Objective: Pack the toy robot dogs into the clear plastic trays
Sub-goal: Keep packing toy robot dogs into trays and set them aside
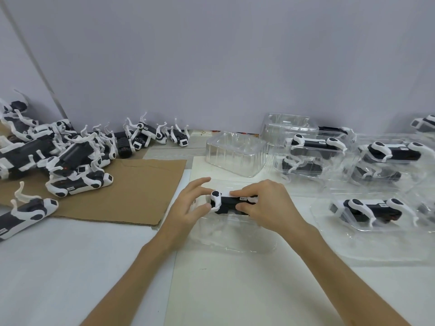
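The left hand [188, 208] pinched the white front end of a toy dog [227, 203] with loosely spread fingers [205, 192], while the right hand [268, 205] curled its fingers over the other end, holding the dog over a clear tray [235, 238]. The white surface [70, 267] under a grey wall [211, 55] carried cardboard [131, 189], a pile of dogs [58, 156] and filled trays [367, 208]. The right hand hid the dog's far end, and the tray's hollows were hard to make out.

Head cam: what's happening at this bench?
A person holds a toy robot dog down in the clear plastic tray in front of them, left hand pinching one end, right hand gripping the body. To the left, unpacked dogs lie piled on and beside cardboard; filled trays sit right, an empty tray behind.
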